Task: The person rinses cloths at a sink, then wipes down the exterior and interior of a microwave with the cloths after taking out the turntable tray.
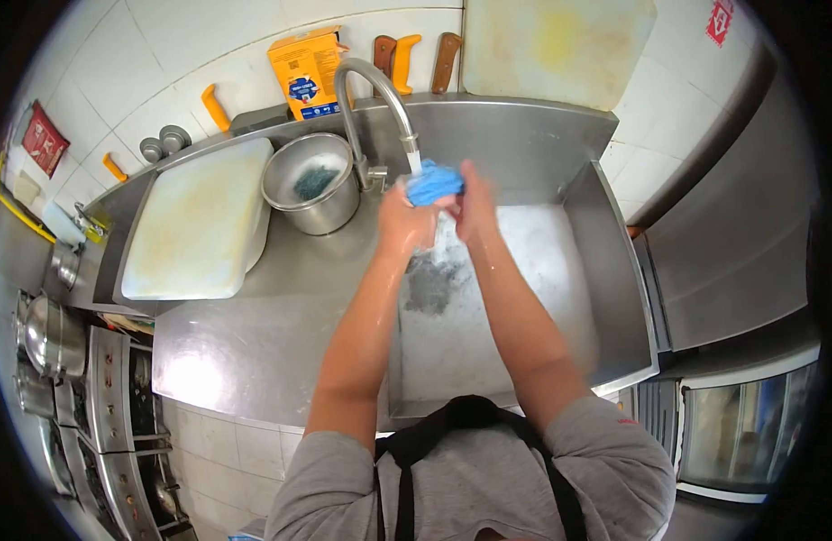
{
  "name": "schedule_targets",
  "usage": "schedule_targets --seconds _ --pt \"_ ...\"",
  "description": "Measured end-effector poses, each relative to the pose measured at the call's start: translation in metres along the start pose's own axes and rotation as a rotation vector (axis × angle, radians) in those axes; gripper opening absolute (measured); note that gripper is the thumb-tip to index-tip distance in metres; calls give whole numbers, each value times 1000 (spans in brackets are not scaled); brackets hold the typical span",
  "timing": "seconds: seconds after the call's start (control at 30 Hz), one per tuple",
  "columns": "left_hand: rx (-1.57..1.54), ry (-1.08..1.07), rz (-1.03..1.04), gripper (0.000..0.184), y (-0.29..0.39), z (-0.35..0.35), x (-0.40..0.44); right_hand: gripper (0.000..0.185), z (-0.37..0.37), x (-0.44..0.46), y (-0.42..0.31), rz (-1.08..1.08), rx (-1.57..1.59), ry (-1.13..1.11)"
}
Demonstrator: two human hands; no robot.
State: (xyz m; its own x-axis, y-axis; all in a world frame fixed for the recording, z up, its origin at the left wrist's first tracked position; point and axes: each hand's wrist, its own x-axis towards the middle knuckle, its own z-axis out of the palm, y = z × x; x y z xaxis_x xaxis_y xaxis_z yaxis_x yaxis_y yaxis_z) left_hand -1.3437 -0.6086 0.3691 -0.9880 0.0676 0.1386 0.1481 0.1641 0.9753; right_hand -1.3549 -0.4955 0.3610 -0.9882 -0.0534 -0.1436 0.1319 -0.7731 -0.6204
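Observation:
A blue cloth (pixel 434 184) is bunched up between my two hands, right under the running faucet (pixel 411 135). My left hand (pixel 405 219) grips it from the left side and below. On the other side, my right hand (pixel 474 206) is closed on it, slightly smeared by motion. Water falls past the cloth into the steel sink (pixel 605 261), where white foam (pixel 524 298) covers most of the bottom. A darker patch shows in the foam below my hands.
Left of the faucet stands a steel pot (pixel 321 212) holding a green scouring pad (pixel 316 183). Farther left lies a white cutting board (pixel 200 225) on the counter. A yellow box (pixel 310 77) and several knife handles (pixel 404 63) line the back edge. A stove (pixel 109 388) is at far left.

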Motion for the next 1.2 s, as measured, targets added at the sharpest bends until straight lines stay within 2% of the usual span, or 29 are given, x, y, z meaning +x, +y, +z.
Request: schedule_targets --seconds 0.07,0.1,0.2,0.27,0.3,0.33,0.4,0.5,0.6,0.63,0.73,0.83,0.93,0.97,1.0,1.03,1.07,1.1,1.2 --pt "332 84 176 47 0 5 -5 55 -9 -8 26 320 57 38" --pt "498 124 262 52 -2 6 -9 57 -19 -3 39 292 253 -144" --pt "876 361 446 69 -52 7 -6 43 -21 4 39 230 411 -99" --pt "925 218 335 78 -95 -12 -1 33 -31 25 41 86 148 -167" --pt "746 67 196 78 -92 -23 -4 28 -35 33 42 13 13 -201" --pt "576 -51 38 79 -88 -34 -6 24 -25 29 38 -75 -190 -128" --pt "-192 -417 -422 75 -30 -50 -21 19 6 9 27 -248 -596 18" --pt "-1221 -671 -554 81 -38 -50 -4 16 9 -3 40 -777 -926 -378" --pt "-1306 -396 -466 78 -48 -32 10 15 13 -7 39 -1166 -1198 -493" --pt "-1277 -415 -438 68 -37 -27 9 18 12 -6 37 -1161 -1139 -479" --pt "-1126 -371 -276 44 -51 -18 19 21 1 -3 39 -894 -870 -274" --pt "-942 79 -292 23 -19 8 4 20 -3 -11 36 -672 -334 -148" --pt "-695 187 -12 11 -13 41 -11 32 -3 -34 11 -225 116 203" --pt "-427 123 316 10 -26 49 -11 43 -18 -35 12 -162 210 88" --pt "-229 57 458 8 -27 53 -19 56 -41 -35 15 -118 299 -20" --pt "-60 -24 617 7 -26 60 -29 73 -64 -32 14 86 354 -375" --pt "-36 -53 649 7 -19 71 -42 83 -86 -30 20 92 515 -594" --pt "34 -88 798 8 -20 77 -55 75 -117 -17 35 19 208 -587" --pt "123 -262 1181 3 -4 97 -81 46 -122 -69 0 53 -83 67"
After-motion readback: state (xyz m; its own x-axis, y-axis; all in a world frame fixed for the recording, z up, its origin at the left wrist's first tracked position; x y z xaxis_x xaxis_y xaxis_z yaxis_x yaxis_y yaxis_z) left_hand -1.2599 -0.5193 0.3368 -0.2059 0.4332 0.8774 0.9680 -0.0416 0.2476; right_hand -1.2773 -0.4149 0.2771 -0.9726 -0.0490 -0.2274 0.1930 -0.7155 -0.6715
